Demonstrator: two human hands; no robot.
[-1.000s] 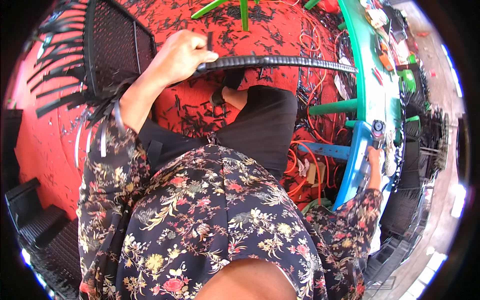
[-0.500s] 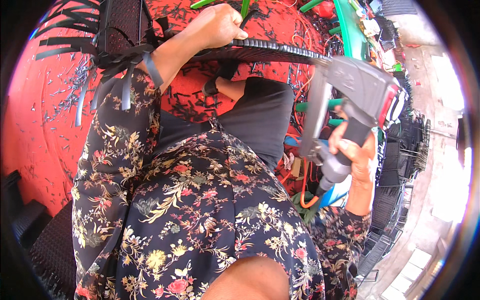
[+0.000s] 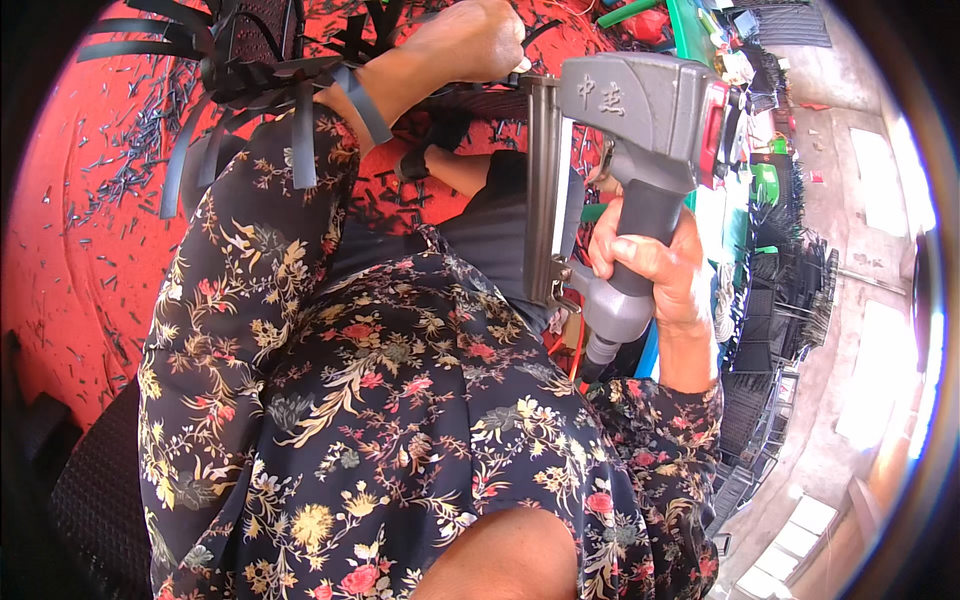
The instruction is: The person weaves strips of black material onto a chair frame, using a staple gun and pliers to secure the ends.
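You've got one grey nail gun [image 3: 640, 130], two hands on the job, and way too many black strip offcuts [image 3: 120, 150] to count.

Matt grey cast-metal nail gun [image 3: 640, 110], glossy black plastic strips [image 3: 250, 80], soft floral cloth sleeve [image 3: 300, 330], red floor [image 3: 70, 200]

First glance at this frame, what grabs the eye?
The grey pneumatic staple gun, large at upper right, gripped by its handle in the right hand, its nose up against a black woven strip piece that the left hand holds at the top. Next, the red floor on the left, littered with dark offcuts, and the floral dress filling the middle.
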